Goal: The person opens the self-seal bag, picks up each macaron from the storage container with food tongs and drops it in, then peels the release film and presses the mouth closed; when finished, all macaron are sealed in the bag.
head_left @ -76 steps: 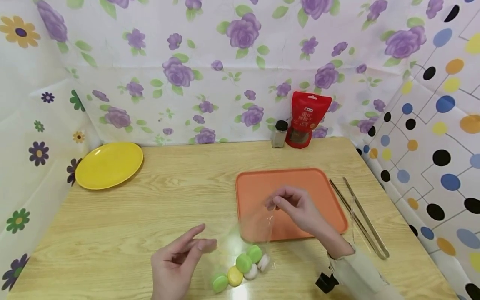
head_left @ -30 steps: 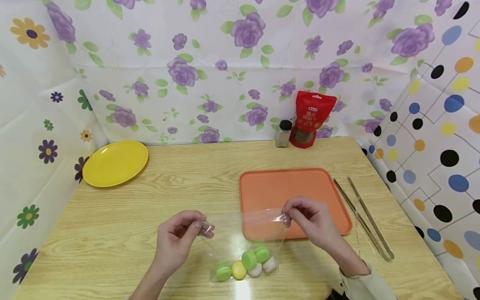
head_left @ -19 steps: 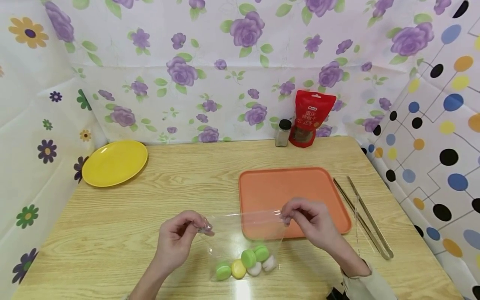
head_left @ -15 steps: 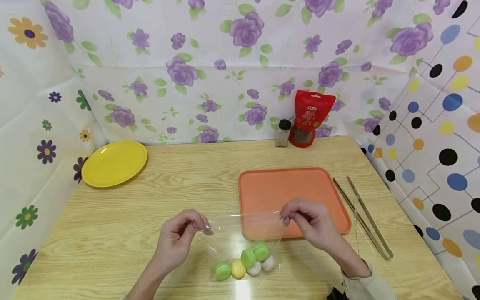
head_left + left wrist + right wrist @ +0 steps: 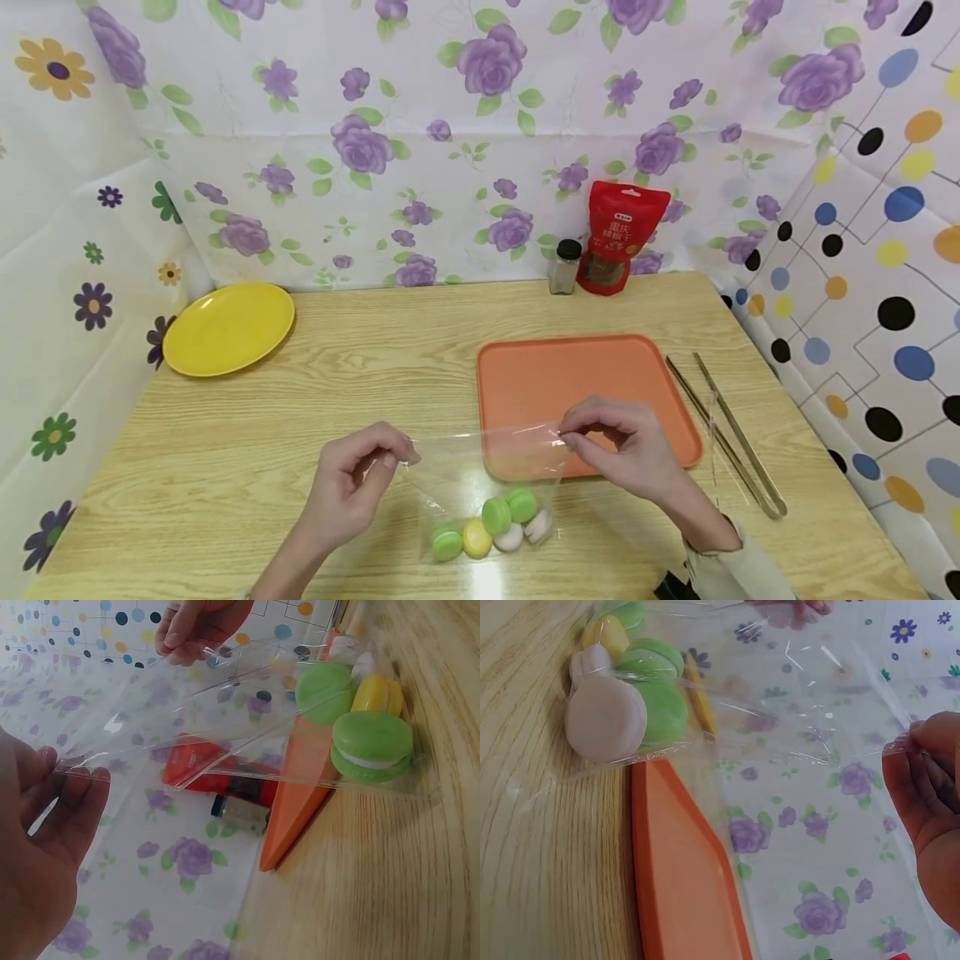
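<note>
A clear plastic bag (image 5: 461,471) hangs between both hands, its lower part at the table surface. Inside, several macarons lie along the bottom: green (image 5: 497,517), yellow (image 5: 477,538) and whitish (image 5: 509,537) ones. My left hand (image 5: 352,483) pinches the bag's upper left corner between thumb and fingers, as the left wrist view also shows. The upper right corner is pinched by my right hand (image 5: 626,446), thumb against fingers. Its top edge is stretched between the hands. In the right wrist view, a whitish macaron (image 5: 606,720) sits nearest the camera.
Behind the bag lies an orange tray (image 5: 540,375), partly overlapped by bag and right hand. Metal tongs (image 5: 738,437) rest right of it. A black-capped jar (image 5: 565,268) and a red pouch (image 5: 624,225) stand at the back. A yellow plate (image 5: 228,329) sits back left.
My left hand, earlier apart from the bag with fingers spread, has taken its left corner. My right hand moved slightly right and down, and the bag's top is now spread wide.
</note>
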Available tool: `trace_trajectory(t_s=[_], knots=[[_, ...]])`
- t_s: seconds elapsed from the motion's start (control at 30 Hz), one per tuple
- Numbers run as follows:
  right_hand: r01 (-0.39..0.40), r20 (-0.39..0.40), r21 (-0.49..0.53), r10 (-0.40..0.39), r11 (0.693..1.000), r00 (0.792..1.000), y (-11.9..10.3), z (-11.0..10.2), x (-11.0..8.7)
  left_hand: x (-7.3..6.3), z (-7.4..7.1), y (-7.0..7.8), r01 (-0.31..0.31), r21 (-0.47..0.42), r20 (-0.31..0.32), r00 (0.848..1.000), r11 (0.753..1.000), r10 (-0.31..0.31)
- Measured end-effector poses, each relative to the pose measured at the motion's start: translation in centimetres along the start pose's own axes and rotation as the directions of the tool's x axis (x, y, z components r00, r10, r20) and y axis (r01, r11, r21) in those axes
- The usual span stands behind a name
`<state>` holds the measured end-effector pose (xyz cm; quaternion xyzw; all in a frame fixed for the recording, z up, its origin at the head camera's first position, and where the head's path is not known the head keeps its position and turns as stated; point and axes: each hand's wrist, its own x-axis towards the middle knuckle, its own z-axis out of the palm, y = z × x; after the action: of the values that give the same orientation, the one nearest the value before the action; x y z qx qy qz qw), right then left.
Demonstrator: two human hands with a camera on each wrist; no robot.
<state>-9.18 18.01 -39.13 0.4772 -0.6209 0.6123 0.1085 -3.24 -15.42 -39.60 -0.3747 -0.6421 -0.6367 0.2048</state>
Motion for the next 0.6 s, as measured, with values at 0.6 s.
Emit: trace_trajectory(t_s=[0.6], knots=[[-0.009, 0.232, -0.591, 0.181, 0.806, 0.956, -3.8, 2.2, 4.1, 0.1, 1.6, 0.9, -0.086, 0.326, 0.005, 0.996, 0.941, 0.089]])
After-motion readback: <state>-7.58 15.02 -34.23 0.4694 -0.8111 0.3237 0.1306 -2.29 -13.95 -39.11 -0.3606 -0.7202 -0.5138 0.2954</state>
